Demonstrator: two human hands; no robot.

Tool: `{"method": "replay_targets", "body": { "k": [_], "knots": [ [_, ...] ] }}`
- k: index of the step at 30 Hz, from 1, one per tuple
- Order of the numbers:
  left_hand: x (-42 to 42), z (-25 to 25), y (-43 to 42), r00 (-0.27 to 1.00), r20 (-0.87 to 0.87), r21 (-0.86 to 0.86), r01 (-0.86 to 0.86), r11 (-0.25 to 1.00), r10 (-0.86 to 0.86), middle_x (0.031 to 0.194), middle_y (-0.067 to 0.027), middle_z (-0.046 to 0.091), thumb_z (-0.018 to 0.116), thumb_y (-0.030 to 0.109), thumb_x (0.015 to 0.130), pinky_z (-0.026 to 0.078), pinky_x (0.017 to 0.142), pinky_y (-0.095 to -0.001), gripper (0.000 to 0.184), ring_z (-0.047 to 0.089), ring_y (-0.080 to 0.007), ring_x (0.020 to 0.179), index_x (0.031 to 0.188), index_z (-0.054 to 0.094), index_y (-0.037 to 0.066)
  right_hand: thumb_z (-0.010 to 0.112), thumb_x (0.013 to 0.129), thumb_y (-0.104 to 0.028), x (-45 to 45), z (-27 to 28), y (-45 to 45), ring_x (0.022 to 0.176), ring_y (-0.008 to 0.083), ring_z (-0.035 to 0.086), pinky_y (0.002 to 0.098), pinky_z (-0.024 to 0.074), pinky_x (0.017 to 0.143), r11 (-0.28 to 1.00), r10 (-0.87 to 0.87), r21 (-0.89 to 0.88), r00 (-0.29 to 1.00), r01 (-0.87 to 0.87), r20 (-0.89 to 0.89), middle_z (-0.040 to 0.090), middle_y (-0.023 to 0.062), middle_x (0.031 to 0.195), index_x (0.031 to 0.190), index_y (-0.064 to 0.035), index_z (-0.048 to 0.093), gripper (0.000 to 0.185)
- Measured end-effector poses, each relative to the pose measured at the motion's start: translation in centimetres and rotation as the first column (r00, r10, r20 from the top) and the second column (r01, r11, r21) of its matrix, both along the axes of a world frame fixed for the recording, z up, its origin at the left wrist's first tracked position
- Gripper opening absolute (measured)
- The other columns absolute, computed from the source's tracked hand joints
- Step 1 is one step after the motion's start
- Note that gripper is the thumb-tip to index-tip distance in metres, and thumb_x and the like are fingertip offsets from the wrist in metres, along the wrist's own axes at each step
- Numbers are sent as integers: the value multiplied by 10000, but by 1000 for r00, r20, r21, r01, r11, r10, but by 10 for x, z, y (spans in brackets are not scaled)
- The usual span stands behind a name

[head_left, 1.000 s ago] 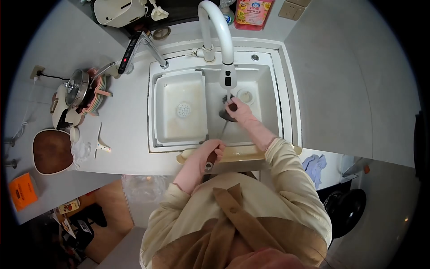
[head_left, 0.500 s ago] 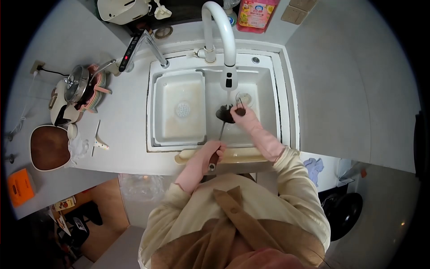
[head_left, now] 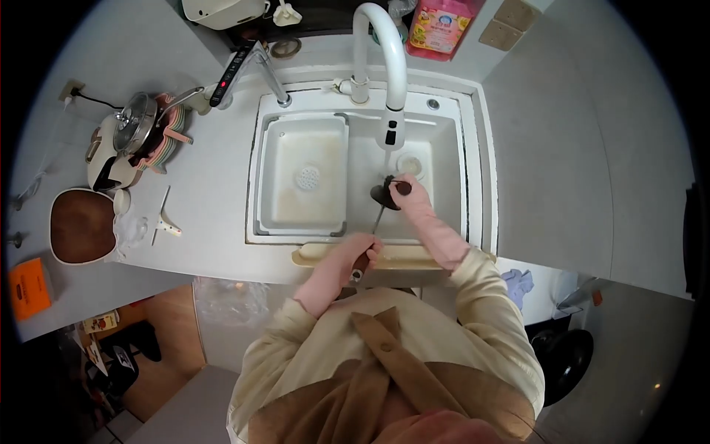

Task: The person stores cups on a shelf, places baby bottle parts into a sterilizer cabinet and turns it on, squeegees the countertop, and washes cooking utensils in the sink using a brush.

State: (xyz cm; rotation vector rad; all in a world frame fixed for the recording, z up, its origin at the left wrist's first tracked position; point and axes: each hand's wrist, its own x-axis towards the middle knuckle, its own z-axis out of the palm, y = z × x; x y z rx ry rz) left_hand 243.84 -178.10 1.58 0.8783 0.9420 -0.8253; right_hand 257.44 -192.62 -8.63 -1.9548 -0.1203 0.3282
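Both my hands wear pink gloves. My left hand (head_left: 353, 257) is wrapped round the brown handle of a dark ladle (head_left: 383, 197) at the sink's front edge. The ladle's dark head is over the right basin (head_left: 436, 200). My right hand (head_left: 411, 198) is closed on a brush with a round brown knob (head_left: 403, 188), and its dark bristles meet the ladle head. Water runs from the white faucet (head_left: 393, 96) just above them. My fingers partly hide the brush.
A white tray insert (head_left: 305, 211) fills the left basin. To the left are a glass-lidded pot (head_left: 135, 126), a brown-topped board (head_left: 83, 226) and a peeler-like tool (head_left: 168, 225). A pink bottle (head_left: 438, 29) stands behind; a blue cloth (head_left: 517, 285) lies at right.
Compared with the earlier frames, my right hand and the brush have shifted down and right over the ladle head. The view has also moved slightly. My left hand keeps its hold.
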Motion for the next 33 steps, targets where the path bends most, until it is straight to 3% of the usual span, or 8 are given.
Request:
{"method": "replay_targets", "body": {
  "k": [2,7,12,15,18,20,26,33],
  "knots": [
    [0,-6,0,999,35,-3,-13,1000,13,650,61,495,480,136,929,390,434,-203,140,444,-32,471,801,531,111,705,822,-159,-9,-19,0,754,127,566,247,476,737,961,141,222,982,-166,126,626,48,812,916,-70,607,162],
    [0,-26,0,999,44,-32,5,999,-3,646,54,485,480,146,944,376,426,-207,132,437,-37,466,839,541,95,678,820,-106,6,-25,3,742,154,554,258,471,740,996,65,45,969,-78,240,618,58,802,891,-58,584,127],
    [-3,-25,-2,995,84,-30,-48,998,50,651,40,499,481,121,914,424,460,-218,134,450,-52,473,793,537,108,687,811,-92,-16,2,0,758,155,576,258,479,742,994,105,-37,985,-100,134,613,48,796,902,-83,600,126],
    [-1,-3,-1,999,14,63,50,997,-51,675,43,471,447,135,960,332,421,-234,131,389,-55,453,921,543,54,695,812,-102,43,-70,-19,759,136,581,269,490,720,996,-54,74,989,44,135,613,10,788,886,-98,599,121],
    [-6,6,4,1000,8,46,17,999,-18,688,41,466,442,121,960,321,421,-242,129,374,-58,462,958,543,40,699,831,-149,71,-49,-35,633,124,586,265,482,577,943,-273,192,962,274,-30,575,4,716,846,-89,570,142],
    [-7,10,4,1000,13,62,15,998,-16,687,41,460,442,113,958,316,423,-243,125,365,-59,463,965,546,43,682,840,-134,68,14,-43,555,106,543,245,433,510,866,-256,396,951,306,-175,539,7,681,815,-88,519,171],
    [-9,26,6,999,32,89,-28,996,25,685,40,457,481,109,943,305,420,-239,87,360,-59,457,997,534,65,667,870,-181,46,84,-48,543,119,579,247,469,506,916,-138,347,971,201,-197,613,44,768,859,-43,558,177],
    [-10,-1,19,997,73,45,12,999,-15,682,9,472,536,104,905,385,441,-261,97,426,-81,477,960,456,101,701,828,-89,17,52,-50,692,131,640,235,511,616,952,19,289,926,98,-377,674,63,908,1041,-23,633,233]
  ]
}}
